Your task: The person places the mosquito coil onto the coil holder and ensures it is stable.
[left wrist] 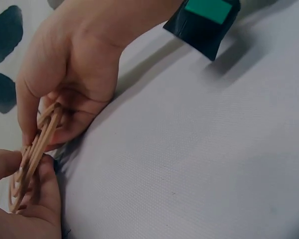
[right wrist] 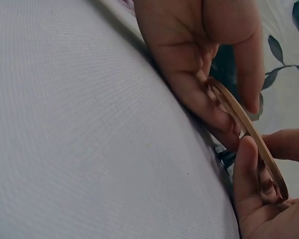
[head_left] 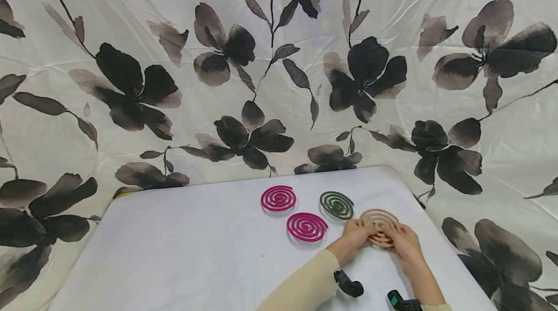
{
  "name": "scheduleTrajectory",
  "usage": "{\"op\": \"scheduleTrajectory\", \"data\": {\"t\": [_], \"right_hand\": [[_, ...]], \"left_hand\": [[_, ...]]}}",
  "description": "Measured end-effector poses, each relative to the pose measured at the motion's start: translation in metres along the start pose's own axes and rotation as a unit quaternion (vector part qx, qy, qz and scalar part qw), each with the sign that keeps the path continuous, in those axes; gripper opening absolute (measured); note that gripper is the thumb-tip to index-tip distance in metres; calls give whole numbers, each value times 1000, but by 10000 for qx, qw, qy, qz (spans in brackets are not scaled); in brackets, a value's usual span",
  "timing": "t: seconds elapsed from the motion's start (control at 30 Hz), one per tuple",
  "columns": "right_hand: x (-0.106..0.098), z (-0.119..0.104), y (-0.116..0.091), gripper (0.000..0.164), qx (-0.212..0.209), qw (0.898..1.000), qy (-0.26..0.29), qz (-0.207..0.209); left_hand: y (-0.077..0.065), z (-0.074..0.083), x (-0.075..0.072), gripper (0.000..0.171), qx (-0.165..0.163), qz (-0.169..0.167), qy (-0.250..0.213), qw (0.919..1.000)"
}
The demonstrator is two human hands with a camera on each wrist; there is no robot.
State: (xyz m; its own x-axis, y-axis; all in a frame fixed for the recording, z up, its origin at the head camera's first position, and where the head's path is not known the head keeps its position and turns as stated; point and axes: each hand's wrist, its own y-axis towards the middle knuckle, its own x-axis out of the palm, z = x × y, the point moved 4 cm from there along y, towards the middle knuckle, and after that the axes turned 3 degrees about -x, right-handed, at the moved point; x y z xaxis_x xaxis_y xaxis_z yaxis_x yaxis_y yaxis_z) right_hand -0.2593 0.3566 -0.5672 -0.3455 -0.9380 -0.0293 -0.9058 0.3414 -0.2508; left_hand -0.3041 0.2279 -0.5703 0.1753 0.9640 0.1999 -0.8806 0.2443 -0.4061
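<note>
A tan spiral mosquito coil (head_left: pixel 380 217) is held between both hands near the right side of the table, tilted up toward the camera. My left hand (head_left: pixel 354 237) grips its left edge, and my right hand (head_left: pixel 406 243) grips the opposite edge with the thumb across the rings. In the left wrist view the coil (left wrist: pixel 46 134) appears almost edge-on, its rings slightly spread apart. The right wrist view shows the coil's (right wrist: pixel 249 124) outer rim between thumbs and fingers, close over the tabletop.
Two pink coils (head_left: pixel 279 198) (head_left: pixel 307 226) and a dark green coil (head_left: pixel 337 205) lie flat left of the hands. They rest on a white-covered table (head_left: pixel 174 248). A floral cloth (head_left: pixel 296 107) hangs behind it. Black wrist devices (head_left: pixel 348 284) sit on both wrists.
</note>
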Motion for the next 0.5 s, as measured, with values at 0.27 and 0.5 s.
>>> {"op": "scheduleTrajectory", "data": {"t": [0.27, 0.5], "right_hand": [[-1, 0, 0, 74, 89, 9999, 4, -89], [-1, 0, -3, 75, 112, 9997, 42, -231]], "left_hand": [[-8, -2, -4, 22, -195, -161, -419, 9988], [-20, -2, -16, 44, -275, -274, -498, 9980]]}}
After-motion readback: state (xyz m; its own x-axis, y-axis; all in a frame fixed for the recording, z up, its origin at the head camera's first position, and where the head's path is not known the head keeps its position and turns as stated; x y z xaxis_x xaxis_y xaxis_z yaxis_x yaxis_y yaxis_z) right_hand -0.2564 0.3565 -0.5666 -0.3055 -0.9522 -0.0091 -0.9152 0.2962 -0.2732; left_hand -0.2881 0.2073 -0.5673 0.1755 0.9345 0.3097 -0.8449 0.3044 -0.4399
